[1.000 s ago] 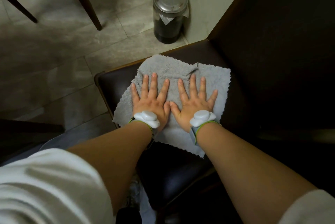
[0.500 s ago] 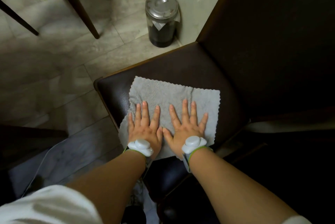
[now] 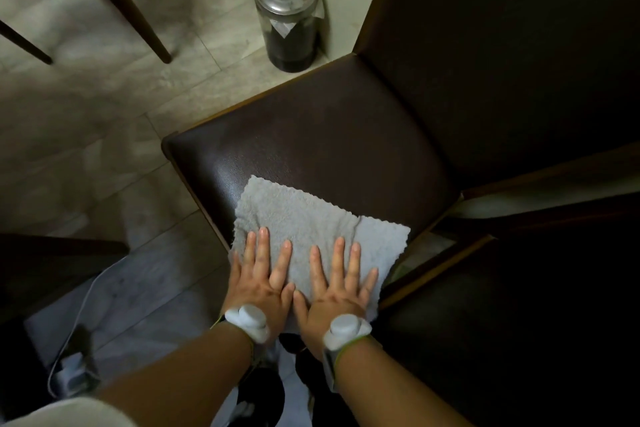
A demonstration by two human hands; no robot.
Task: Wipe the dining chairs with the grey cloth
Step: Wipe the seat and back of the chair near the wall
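The grey, fluffy square cloth with scalloped edges (image 3: pixel 311 229) lies flat at the near front edge of the dark brown, grained leatherette chair seat (image 3: pixel 311 136). The left hand (image 3: pixel 261 283) and right hand (image 3: pixel 337 290) press it palm-down, fingers straight and spread, gripping nothing. Soft, light and limp, the cloth probably bunches if pinched; flat palm pressure should slide it over the smooth, firm upholstery.

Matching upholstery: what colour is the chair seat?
Dark brown, with a pebbled sheen; the chair seat shows in the head view.
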